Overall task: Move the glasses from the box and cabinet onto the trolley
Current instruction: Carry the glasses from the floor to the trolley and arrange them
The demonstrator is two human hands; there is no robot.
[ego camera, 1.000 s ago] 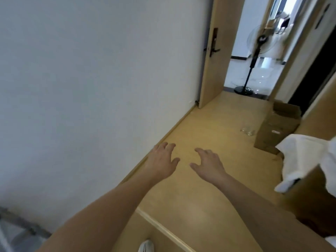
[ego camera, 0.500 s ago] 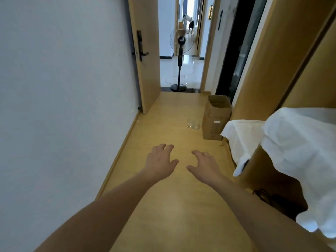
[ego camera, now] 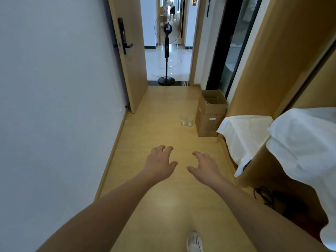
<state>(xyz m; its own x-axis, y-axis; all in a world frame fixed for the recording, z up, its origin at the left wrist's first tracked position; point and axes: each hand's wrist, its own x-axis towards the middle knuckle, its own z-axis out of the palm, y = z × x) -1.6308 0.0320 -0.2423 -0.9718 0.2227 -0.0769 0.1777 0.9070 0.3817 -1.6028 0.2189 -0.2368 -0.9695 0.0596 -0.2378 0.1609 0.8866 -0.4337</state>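
Wooden floor (ego camera: 163,110), fan (ego camera: 166,51) beyond box (ego camera: 211,113), glasses (ego camera: 186,121)

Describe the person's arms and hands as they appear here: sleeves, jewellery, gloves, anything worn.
Both forearms are bare as far as the frame shows; no sleeve is in view. The left hand and right hand wear no gloves, and no watch, bracelet or ring is visible. The fingers carry no visible markings. The only clothing in sight is a white shoe at the bottom edge.

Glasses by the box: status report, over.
Left hand and right hand open, both empty. Glasses on the floor beside the cardboard box, well ahead, untouched. Floor between looks clear; trolley not in view.
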